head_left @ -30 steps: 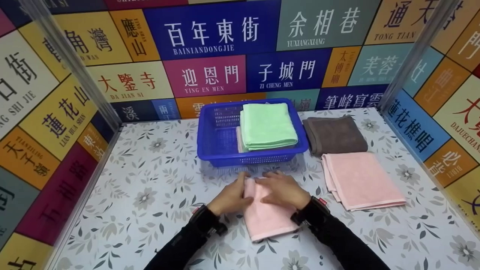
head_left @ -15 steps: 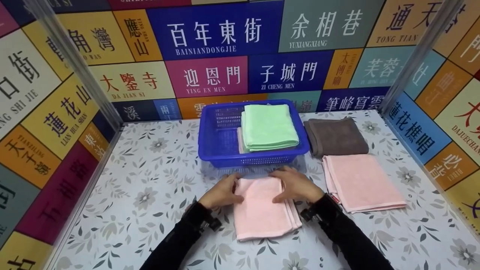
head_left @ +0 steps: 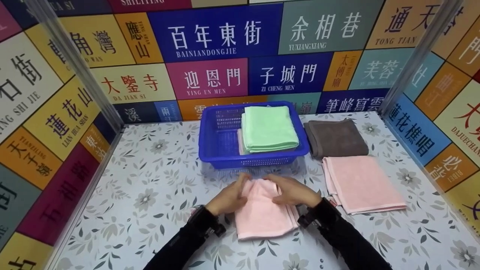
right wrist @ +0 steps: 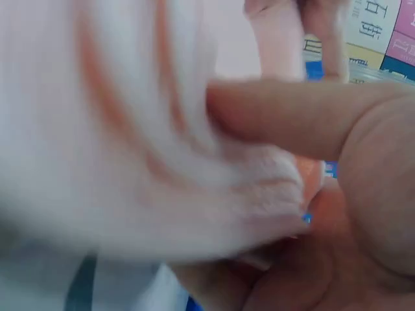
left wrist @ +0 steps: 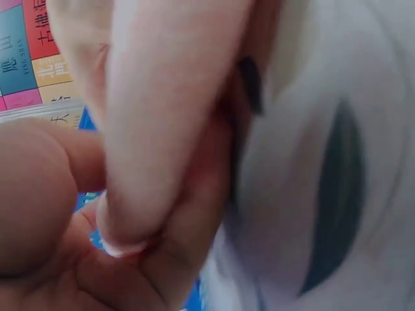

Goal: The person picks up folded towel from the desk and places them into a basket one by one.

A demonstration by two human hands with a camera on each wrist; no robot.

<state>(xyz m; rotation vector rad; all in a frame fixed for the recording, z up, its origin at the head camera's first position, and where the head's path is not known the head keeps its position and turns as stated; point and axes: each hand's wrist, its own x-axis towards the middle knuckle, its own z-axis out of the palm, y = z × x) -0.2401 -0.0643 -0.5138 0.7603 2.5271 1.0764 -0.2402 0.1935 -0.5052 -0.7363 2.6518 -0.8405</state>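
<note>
We list: left hand (head_left: 228,197), fingers gripping the folded pink towel (head_left: 264,217); this towel, on the surface (head_left: 146,228) just before the blue basket (head_left: 228,162), green towel (head_left: 270,127) inside; right hand (head_left: 296,191), fingers gripping the pink towel's right side; brown towel (head_left: 336,138); second pink towel (head_left: 363,183).

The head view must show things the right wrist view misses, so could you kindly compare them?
Only the head view shows the green towel, the brown towel and the black sleeves.
Only the right wrist view shows, in blurred close-up, folds of the held pink towel between thumb and fingers.
Both share the right hand, that towel and the wall signs.
</note>
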